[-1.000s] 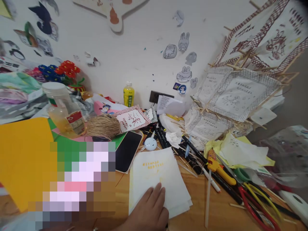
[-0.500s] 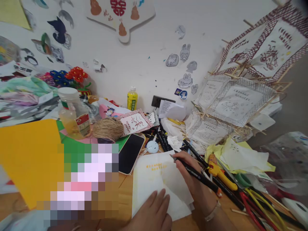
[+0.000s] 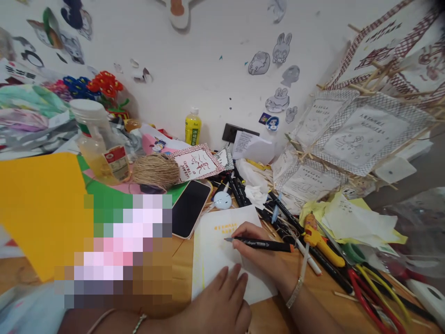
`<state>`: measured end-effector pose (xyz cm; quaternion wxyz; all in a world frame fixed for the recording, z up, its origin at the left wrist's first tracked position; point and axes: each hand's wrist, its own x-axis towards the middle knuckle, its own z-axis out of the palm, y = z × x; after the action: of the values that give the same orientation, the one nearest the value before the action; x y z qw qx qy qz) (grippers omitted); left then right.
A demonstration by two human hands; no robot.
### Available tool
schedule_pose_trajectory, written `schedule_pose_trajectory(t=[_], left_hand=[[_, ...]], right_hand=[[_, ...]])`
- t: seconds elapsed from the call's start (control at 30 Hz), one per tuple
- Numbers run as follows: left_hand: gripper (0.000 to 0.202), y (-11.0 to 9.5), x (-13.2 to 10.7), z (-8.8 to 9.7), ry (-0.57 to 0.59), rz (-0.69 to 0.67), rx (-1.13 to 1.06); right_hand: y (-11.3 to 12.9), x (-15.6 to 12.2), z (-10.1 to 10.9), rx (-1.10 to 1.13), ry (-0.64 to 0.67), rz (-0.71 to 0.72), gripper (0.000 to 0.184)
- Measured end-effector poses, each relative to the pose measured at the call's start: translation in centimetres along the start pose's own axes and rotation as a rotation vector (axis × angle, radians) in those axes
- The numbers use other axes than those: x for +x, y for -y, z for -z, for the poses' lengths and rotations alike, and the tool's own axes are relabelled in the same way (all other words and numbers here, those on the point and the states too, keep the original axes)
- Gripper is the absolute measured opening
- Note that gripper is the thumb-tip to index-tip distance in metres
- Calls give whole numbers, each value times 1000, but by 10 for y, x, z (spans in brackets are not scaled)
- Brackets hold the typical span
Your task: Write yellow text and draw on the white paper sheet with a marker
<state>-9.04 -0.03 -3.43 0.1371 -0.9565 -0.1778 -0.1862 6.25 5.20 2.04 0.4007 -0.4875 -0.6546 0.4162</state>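
A small stack of white paper (image 3: 217, 246) with yellow writing near its top lies on the wooden table. My left hand (image 3: 222, 304) rests flat on the lower part of the sheets, fingers stretched out. My right hand (image 3: 259, 253) is closed on a black marker pen (image 3: 264, 244), held almost level with its tip pointing left over the paper just below the yellow writing. A bracelet circles my right wrist.
A black phone (image 3: 189, 208), a ball of twine (image 3: 156, 170), a plastic jar (image 3: 99, 144) and yellow card (image 3: 38, 208) lie left. Markers, a yellow glue gun (image 3: 318, 239) and red-handled tools crowd the right. Paper-and-stick lanterns (image 3: 361, 134) hang at the right.
My right hand came into view holding the marker, then swung it down and left until its tip sits over the paper. My left hand stayed on the sheets.
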Motion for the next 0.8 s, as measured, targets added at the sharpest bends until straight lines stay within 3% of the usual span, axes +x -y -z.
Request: schedule_pose_trajectory(t=[0.13,0.3,0.8], left_hand=[[25,-1,0,9,20,38,-3],[21,-2,1,19,49,75,-7],[29,-2,1,15,115,51,-102]], right_hand=[[-12,3,2,-51,5,-40,16],[-10,3,4,-88,2,-24,18],[-15,6,-4,-43,146,-76,16]])
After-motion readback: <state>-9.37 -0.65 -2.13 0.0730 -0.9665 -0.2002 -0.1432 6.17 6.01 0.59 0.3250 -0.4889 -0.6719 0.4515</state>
